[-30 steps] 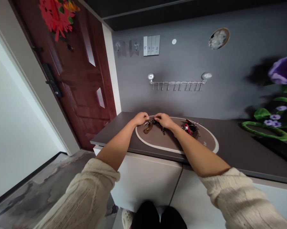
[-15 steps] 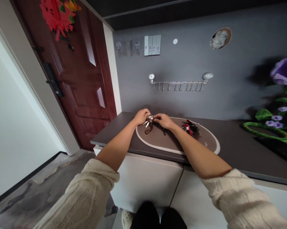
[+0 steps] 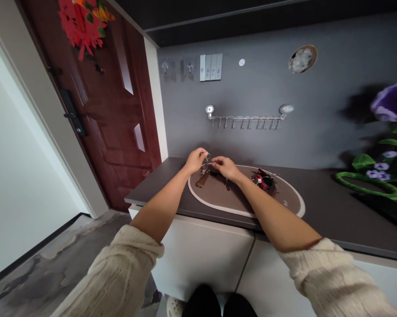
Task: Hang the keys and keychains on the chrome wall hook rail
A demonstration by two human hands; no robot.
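My left hand point(image 3: 196, 160) is closed in a pinch on a metal key ring point(image 3: 208, 156), held up above the mat's back left part. Keys hang from the ring, with a brown strap-like fob point(image 3: 202, 179) below them. My right hand point(image 3: 226, 167) is just right of the ring, its thumb and forefinger together; what lies between those fingertips is too small to make out. Dark small items point(image 3: 227, 184) lie under and in front of the right hand. Farther right on the mat sits a tangled bunch of red and black items point(image 3: 263, 180).
An oval brown mat point(image 3: 218, 200) with a pale rim lies on the dark counter point(image 3: 320, 215). Above it a clear rail point(image 3: 246, 118) with several hooks is fixed to the grey wall. Artificial flowers point(image 3: 380, 169) stand at right; a red-brown door point(image 3: 119, 110) is at left.
The left hand has lifted the key ring slightly, so the ring shows clearly and the keys and brown fob hang straighter. The right hand has stayed close beside it.
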